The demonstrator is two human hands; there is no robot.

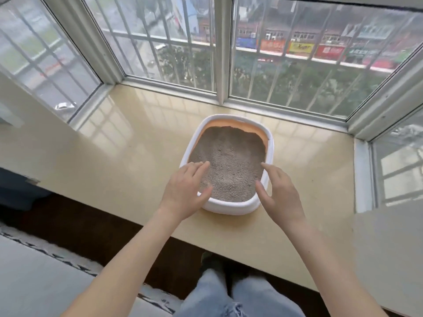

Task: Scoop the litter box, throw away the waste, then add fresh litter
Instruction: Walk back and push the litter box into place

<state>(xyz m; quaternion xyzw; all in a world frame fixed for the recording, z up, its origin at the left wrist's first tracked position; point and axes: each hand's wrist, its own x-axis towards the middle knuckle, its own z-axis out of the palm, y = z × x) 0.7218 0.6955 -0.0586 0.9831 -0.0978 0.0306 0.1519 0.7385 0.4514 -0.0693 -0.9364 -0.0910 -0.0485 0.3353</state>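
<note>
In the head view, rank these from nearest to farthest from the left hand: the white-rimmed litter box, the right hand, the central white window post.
1. White-rimmed litter box: directly under the left hand.
2. Right hand: across the box, at its right edge.
3. Central white window post: beyond the box, at the back of the sill.

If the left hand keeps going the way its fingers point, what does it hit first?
The left hand points forward and slightly right over the litter box near rim. Going straight on, it would likely meet the grey litter first, though its height above the surface is unclear.
</note>
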